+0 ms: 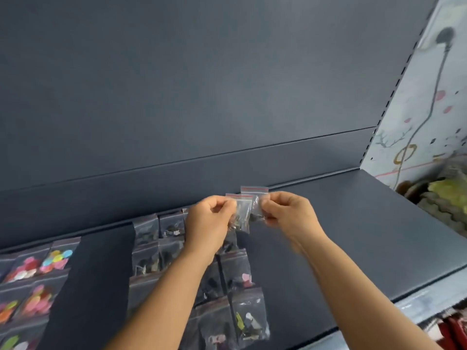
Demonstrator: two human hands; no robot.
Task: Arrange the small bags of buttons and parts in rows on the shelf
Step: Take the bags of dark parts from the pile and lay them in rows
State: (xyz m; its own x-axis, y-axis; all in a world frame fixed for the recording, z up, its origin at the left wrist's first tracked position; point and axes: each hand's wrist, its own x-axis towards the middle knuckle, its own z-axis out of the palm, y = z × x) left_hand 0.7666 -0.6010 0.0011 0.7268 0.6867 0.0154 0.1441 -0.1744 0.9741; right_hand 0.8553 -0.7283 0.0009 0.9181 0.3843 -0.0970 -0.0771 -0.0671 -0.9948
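Bags up in both hands above the shelf: left hand pinches one clear bag of dark bits, right hand pinches another, red-striped tops. Below, rows of bags with dark parts; far left, bags of bright buttons.

Bags in rows lie mid-shelf, another bunch of bags off to the left, wall behind.

pale painted wall with a grey balloon drawing at right, crumpled yellow-green fabric below it
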